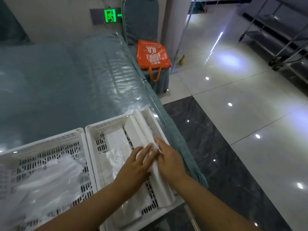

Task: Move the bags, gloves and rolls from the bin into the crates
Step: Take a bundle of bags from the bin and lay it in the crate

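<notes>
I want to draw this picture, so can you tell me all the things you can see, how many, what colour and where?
Crates: two, white, side by side on the table nearest the camera.
Rolls: a few long white ones, in the right crate along its right side; exact count unclear.
Plastic bags: clear, flat in the right crate; count unclear.
Clear plastic items: a pile in the left crate; too blurry to tell gloves from bags.
Table: one, grey-blue cover under clear plastic.
Shopping bag: one, orange, on a chair beyond the table.
Exit sign: one, green, on the wall.
Left hand: fingers straight, pressing on a roll.
Right hand: resting on the same roll.
</notes>
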A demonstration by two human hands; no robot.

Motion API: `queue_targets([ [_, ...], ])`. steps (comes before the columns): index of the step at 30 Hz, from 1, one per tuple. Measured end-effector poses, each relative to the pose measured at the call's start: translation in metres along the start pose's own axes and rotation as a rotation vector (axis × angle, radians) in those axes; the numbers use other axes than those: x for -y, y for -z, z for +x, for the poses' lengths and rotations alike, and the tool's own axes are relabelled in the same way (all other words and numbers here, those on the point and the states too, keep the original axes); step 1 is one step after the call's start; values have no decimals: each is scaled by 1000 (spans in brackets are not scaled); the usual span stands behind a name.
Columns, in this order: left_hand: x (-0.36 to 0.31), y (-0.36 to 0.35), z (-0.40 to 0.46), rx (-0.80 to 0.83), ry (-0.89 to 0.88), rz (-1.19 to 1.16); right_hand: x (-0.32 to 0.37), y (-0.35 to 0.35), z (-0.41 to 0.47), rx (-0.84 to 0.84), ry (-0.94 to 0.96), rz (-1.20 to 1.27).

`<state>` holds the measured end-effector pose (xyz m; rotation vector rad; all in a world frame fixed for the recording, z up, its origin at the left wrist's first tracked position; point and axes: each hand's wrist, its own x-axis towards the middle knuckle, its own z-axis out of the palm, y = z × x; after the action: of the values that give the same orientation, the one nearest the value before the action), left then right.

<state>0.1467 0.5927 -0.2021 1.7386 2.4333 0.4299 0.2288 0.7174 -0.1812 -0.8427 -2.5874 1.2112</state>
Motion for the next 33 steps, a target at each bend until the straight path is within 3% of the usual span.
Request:
queue_targets([
  [9,-4,-4,16,36,-71,36,-8,4,-7,20,-5,-439],
  [14,-7,-4,15,25,-33,38,-8,15,-4,-137,213,-864],
  [21,-5,-4,3,-18,5,28,-25,16,-7,-147,317,-847],
  [26,13,3,-15,-23,69,100,-2,9,-7,-217,338,-565],
  [28,25,7,-29,28,-3,188,14,-2,-10,-80,357,-415],
  [31,38,15,-46,61,-99,306,27,-28,-15,221,190,-366],
  [33,41,23,-50,51,-142,328,27,-43,-19,278,79,-399],
])
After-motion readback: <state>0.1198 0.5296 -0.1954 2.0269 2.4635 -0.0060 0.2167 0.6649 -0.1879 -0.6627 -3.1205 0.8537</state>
